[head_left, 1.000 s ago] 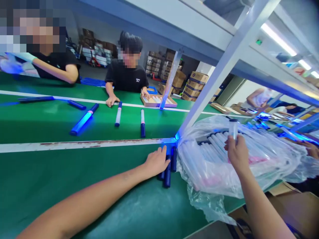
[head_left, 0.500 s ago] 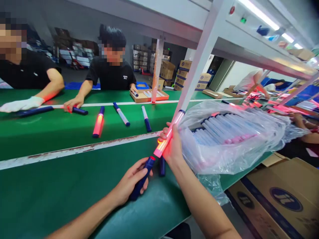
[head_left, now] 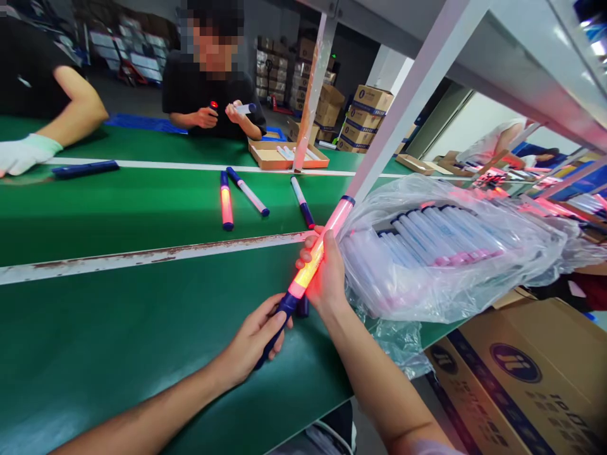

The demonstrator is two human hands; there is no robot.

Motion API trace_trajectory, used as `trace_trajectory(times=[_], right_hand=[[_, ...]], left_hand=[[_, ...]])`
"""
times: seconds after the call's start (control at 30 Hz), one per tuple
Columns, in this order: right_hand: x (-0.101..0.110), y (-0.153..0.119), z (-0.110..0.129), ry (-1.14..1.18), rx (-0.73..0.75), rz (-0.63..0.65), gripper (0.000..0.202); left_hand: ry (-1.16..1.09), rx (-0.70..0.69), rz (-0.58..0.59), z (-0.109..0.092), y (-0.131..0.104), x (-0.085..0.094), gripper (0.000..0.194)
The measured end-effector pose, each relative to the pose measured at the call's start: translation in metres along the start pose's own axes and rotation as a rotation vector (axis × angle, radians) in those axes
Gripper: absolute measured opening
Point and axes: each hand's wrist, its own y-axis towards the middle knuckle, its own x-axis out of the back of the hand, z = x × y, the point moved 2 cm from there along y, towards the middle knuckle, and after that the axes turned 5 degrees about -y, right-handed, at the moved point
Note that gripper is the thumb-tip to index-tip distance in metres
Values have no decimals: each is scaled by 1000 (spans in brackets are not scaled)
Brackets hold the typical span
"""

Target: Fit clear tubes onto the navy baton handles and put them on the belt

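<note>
My left hand (head_left: pixel 265 335) is wrapped round a dark blue flashlight handle (head_left: pixel 287 304). My right hand (head_left: pixel 327 268) grips a clear tube (head_left: pixel 337 218) with a dark blue end cap, glowing red and yellow. The tube's lower end meets the top of the handle, so the two form one slanting light wand; whether they are locked together I cannot tell. Behind my hands another dark blue handle (head_left: pixel 302 308) lies on the green table, partly hidden. To the right, an open plastic bag (head_left: pixel 379 294) holds many clear tubes (head_left: pixel 429 234) with dark caps.
Light wands lie on the green belt (head_left: pixel 156 215) beyond a worn white strip (head_left: pixel 156 256), one wand (head_left: pixel 226 201) lit red. A slanting metal post (head_left: pixel 408 107) rises beyond my right hand. Cardboard boxes (head_left: pixel 521 373) stand lower right. Two co-workers sit opposite, one holding wand parts.
The glowing tube and the handle, apart before, now meet end to end. The wands on the belt have shifted right in view. The co-worker opposite has raised both hands with wand parts.
</note>
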Motion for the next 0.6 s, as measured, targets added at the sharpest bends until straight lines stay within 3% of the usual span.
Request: trace_trajectory(times=[0.13,0.33,0.47,0.6], right_hand=[[-6,-6,0,-83,67,-13,33],[-12,-14,-7,-109,50,-8,34],[-22,-24,13,-106,105,158,30],[-38,-37,44,-151,264,445,29]], left_hand=[[110,-13,-53,2,-3,-3,58],[111,-56,-59,5,-5,-3,58],[121,-125,-2,4,-12,7,54],[386,-213,51,-6,-10,26,48]])
